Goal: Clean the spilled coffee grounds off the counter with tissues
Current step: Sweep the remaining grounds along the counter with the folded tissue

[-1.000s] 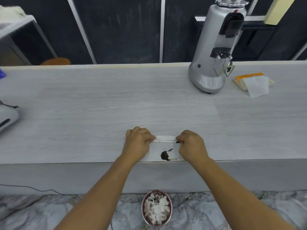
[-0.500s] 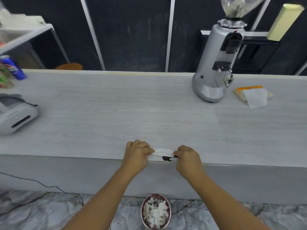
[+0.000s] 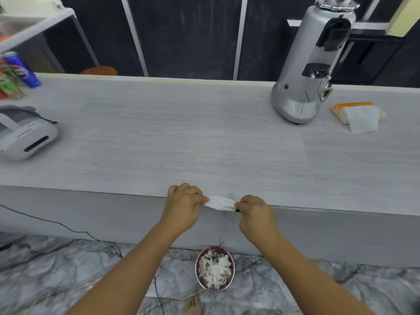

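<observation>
While between left hand (image 3: 182,206) and right hand (image 3: 255,215), tissue (image 3: 221,203) at counter (image 3: 204,144) edge.

White tissue (image 3: 221,203) bunched, stretched across counter (image 3: 204,144) front edge (dark coffee grounds (image 3: 237,210) at right end).

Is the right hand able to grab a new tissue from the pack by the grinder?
Probably not yet: the right hand pinches the used tissue at the edge of the counter. The way to the tissue pack looks free.
</observation>
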The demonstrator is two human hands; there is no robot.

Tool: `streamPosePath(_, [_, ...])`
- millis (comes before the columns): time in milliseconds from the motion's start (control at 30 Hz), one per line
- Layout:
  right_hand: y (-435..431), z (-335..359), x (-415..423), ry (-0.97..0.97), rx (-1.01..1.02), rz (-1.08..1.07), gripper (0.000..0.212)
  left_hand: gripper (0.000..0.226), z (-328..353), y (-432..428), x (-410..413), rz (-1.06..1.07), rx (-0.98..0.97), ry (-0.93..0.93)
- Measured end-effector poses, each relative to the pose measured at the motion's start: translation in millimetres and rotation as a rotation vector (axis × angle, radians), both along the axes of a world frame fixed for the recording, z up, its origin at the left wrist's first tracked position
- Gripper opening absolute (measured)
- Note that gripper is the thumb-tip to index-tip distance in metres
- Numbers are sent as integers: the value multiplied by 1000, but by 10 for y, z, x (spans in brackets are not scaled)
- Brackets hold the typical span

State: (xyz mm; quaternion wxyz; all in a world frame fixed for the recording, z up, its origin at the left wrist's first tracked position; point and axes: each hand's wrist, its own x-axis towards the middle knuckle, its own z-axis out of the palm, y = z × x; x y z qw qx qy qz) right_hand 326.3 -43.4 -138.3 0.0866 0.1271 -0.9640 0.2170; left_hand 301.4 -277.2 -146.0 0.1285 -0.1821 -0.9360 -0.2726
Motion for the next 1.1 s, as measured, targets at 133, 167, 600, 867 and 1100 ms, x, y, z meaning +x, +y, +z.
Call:
streamPosePath(133, [55, 164, -132, 66, -80, -11, 38, 21, 76, 42, -103, 28, 36, -30])
streamPosePath(167, [83, 218, -194, 81, -88, -13, 38, 21, 112, 66, -152, 31, 49, -32])
streamPosePath(600, [570, 430, -1443, 147, -102, -6, 30, 19, 331, 490, -1419, -13, 157, -79])
streamPosePath(867, [837, 159, -2424, 166, -22, 44, 25, 19, 84, 790, -2358, 28, 138, -76])
streamPosePath(1100, [1017, 85, -2638, 65, -40, 147, 11, 18, -117, 857, -2603, 14, 128, -38])
